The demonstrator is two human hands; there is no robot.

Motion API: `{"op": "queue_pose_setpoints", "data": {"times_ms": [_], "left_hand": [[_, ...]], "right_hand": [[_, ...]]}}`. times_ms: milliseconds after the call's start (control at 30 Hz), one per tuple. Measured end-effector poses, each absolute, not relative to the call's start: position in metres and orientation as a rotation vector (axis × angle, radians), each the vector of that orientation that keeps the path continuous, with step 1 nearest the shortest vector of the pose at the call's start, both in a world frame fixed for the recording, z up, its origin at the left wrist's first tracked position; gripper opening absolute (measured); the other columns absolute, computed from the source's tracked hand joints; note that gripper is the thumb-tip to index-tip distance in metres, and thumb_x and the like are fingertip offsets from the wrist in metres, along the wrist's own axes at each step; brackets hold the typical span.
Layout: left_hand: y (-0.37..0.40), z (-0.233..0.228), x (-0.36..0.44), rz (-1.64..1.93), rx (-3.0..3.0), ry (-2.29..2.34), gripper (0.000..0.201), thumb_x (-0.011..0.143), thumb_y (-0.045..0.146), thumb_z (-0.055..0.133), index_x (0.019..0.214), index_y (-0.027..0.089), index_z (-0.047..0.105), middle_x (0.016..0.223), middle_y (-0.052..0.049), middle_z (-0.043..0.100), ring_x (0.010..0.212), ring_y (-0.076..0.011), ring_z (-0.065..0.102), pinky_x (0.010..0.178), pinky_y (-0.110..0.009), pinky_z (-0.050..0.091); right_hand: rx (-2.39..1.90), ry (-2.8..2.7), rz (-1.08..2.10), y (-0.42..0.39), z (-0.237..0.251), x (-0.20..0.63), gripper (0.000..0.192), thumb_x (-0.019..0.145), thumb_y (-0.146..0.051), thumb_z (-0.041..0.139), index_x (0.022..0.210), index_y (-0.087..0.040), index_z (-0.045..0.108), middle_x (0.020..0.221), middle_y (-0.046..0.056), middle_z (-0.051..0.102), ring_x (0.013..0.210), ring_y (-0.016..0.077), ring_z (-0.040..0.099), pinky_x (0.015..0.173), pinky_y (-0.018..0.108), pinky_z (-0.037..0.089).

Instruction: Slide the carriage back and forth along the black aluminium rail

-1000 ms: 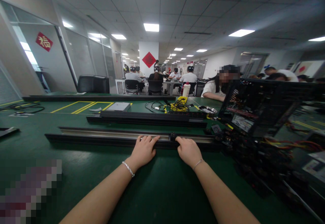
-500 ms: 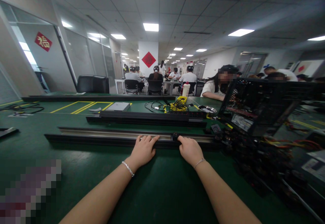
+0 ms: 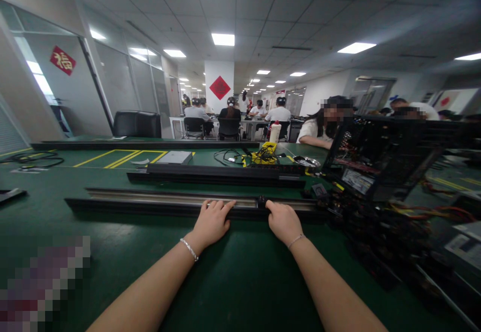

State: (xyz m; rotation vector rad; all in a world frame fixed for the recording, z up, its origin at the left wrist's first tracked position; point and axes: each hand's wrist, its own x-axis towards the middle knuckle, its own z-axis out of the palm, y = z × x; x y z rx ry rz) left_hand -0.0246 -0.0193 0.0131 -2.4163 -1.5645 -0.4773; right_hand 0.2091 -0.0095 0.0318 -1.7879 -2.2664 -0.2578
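A long black rail (image 3: 131, 205) with a pale metallic inner channel lies across the green table in front of me. My left hand (image 3: 211, 223) rests on its near side, fingers curled over into the channel and thumb pointing right. A small black sliding block (image 3: 261, 201) sits in the channel between my hands. My right hand (image 3: 284, 223) is closed at the block's right side, index fingertip against it; the thumb and other fingers are partly hidden. Behind this rail lies a second, shorter black rail (image 3: 218, 174).
On the right stand an open computer case (image 3: 376, 156) and a dark tangle of parts and cables (image 3: 368, 226). Farther back are a grey box (image 3: 175, 157), a yellow holder (image 3: 264, 155) with black cables, a metal dish (image 3: 306, 162) and a bottle (image 3: 275, 132). A co-worker (image 3: 313, 131) sits across the table.
The small black block has shifted slightly right along the channel, and my right hand has moved right with it. My left hand stays in place on the rail.
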Motion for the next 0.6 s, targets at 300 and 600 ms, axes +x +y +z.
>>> {"op": "queue_pose_setpoints", "data": {"times_ms": [300,600], "left_hand": [[-0.0197,0.0146,-0.0240,-0.443,-2.414,-1.580,0.056,0.080,0.029,0.047,0.134,0.031,0.035,0.108,-0.004,0.057,0.104,-0.0215,0.048,0.100,-0.042,0.024],[-0.0204,0.0153,-0.0238,-0.451,-2.414,-1.571,0.055,0.080,0.028,0.048,0.133,0.031,0.036,0.108,-0.004,0.057,0.104,-0.0216,0.048,0.100,-0.042,0.025]], "right_hand": [[-1.805,-2.253,-0.254,-0.0104,0.0348,0.2111,0.027,0.079,-0.012,0.039,0.094,-0.022,0.058,0.084,0.003,0.066,0.081,0.0154,0.057,0.074,0.027,0.032],[-1.843,-2.251,-0.254,-0.0104,0.0365,0.2128,0.028,0.080,-0.011,0.038,0.095,-0.022,0.059,0.089,0.003,0.066,0.082,0.0153,0.057,0.073,0.027,0.032]]}}
